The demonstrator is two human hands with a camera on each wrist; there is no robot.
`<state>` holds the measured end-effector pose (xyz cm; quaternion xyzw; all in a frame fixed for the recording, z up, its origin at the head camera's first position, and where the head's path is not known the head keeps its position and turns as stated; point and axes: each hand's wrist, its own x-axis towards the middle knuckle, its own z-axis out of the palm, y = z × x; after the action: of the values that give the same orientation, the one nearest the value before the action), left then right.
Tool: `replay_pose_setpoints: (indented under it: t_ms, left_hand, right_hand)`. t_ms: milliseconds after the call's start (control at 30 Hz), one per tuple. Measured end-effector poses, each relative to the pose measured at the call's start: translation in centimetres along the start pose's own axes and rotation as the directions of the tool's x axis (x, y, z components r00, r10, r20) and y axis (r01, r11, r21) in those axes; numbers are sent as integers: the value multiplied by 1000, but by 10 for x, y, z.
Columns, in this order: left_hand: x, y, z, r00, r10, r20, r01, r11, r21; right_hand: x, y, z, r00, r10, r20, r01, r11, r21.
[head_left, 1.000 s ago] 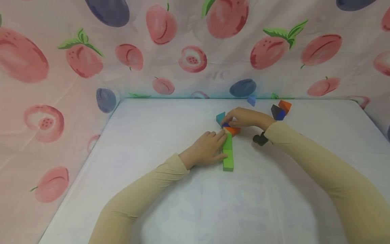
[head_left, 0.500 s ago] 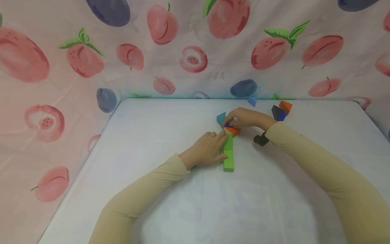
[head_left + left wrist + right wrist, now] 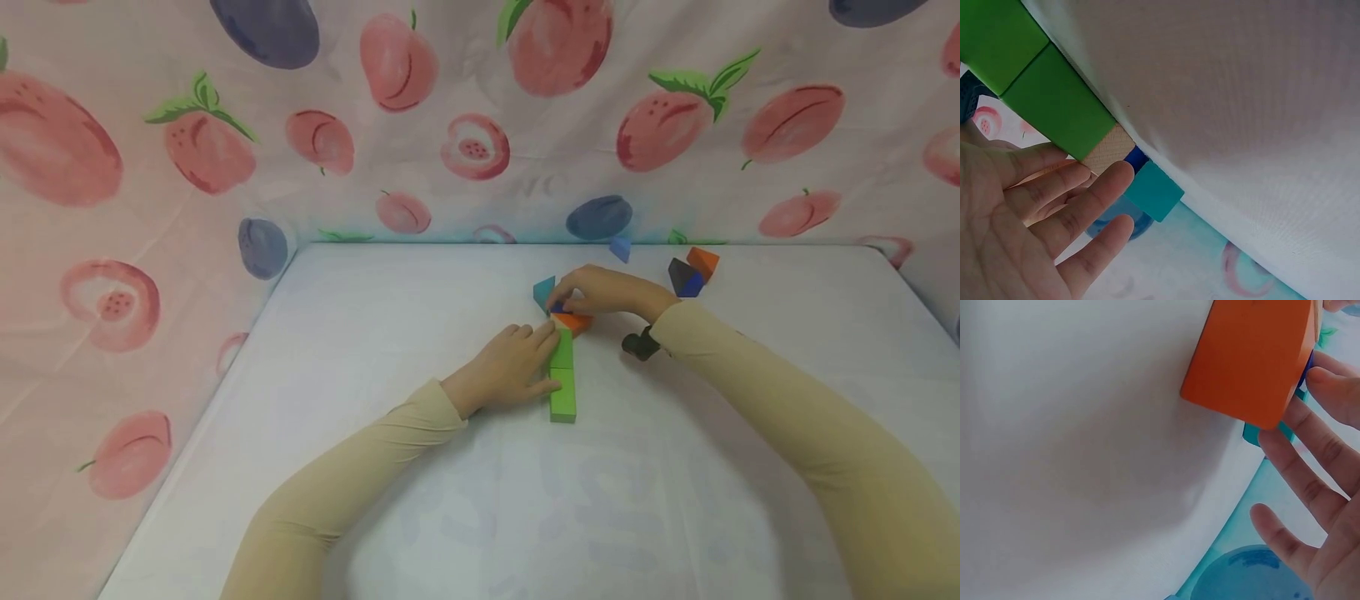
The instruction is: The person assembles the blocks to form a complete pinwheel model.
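Note:
Two green blocks [image 3: 562, 393] lie end to end, in line with an orange block [image 3: 573, 323] that has a bare-wood side [image 3: 1110, 150]. Behind the orange one sits a dark blue block [image 3: 1136, 159], mostly covered by fingers, then a teal block [image 3: 543, 292]. My left hand [image 3: 510, 367] rests along the left of the row, its fingers extended and touching the blocks near the wooden side. From above, my right hand [image 3: 603, 287] pinches the dark blue block between thumb and fingers. Its other fingers spread beside the orange block in the right wrist view.
Toward the back right lie a dark block [image 3: 682, 277] with a blue end and another orange block [image 3: 702, 262]. A light blue block [image 3: 620, 248] stands near the far edge. A small black device [image 3: 640, 343] hangs at my right wrist. Fruit-patterned cloth [image 3: 480, 108] borders the white table.

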<state>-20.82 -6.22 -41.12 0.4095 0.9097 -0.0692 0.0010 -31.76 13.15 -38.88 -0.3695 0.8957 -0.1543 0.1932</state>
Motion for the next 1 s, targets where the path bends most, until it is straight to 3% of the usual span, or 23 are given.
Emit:
replay_pose_setpoints:
  t_ms: [433, 700, 1000]
  left_hand:
    - [0, 0, 1, 1000, -5, 3, 5, 1000, -2]
    - [0, -1, 1, 1000, -5, 2, 5, 1000, 3]
    - [1, 0, 3, 1000, -5, 14, 5, 1000, 12]
  right_hand:
    - [1, -1, -5, 1000, 15, -8, -15, 1000, -7]
    - [11, -7, -25, 993, -31, -110, 23, 997, -72]
    - [35, -16, -23, 999, 40, -15, -42, 979, -200]
